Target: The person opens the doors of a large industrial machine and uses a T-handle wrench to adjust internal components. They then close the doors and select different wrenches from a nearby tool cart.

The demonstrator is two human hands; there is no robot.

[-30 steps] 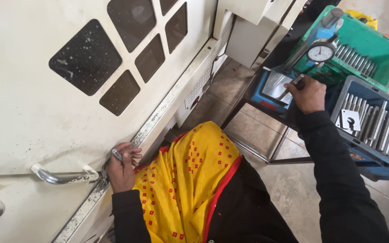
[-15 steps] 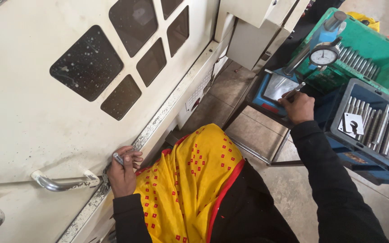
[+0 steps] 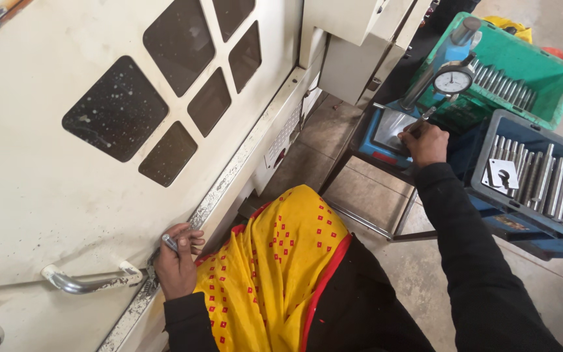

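Down close to us, the yellow cloth with red dots (image 3: 275, 274) drapes over our front, dark sleeves on either side of it. Our left hand (image 3: 176, 261) sits low against the edge of the cream machine door (image 3: 53, 195), fingers curled around a small metal pin (image 3: 169, 242) whose end pokes out between fingertips and thumb; it's a closed, light grip, right by the worn metal rail (image 3: 229, 189) running along the bottom of the door. Just to the left of that hand, the curved steel door handle (image 3: 89, 281) stands off the panel. Above, the door's dark window panes (image 3: 115, 111) are speckled with spots. Now out along our right arm: the right hand (image 3: 425, 142) is stretched forward to the gauge stand, fingers bunched and closed on something small and metallic at the shiny measuring plate (image 3: 392, 127), though we can't tell exactly what it pinches. Right over it, the round dial gauge (image 3: 452, 81) hangs on its post, white face turned to us. To the right of that hand, the blue-grey bin (image 3: 490, 130) holds a row of grey metal rods (image 3: 555, 186) standing side by side, with a small white tag (image 3: 503, 175) among them. Farthest off, the green crate (image 3: 555, 81) carries more of the same rods (image 3: 509, 81) lined up along its floor.
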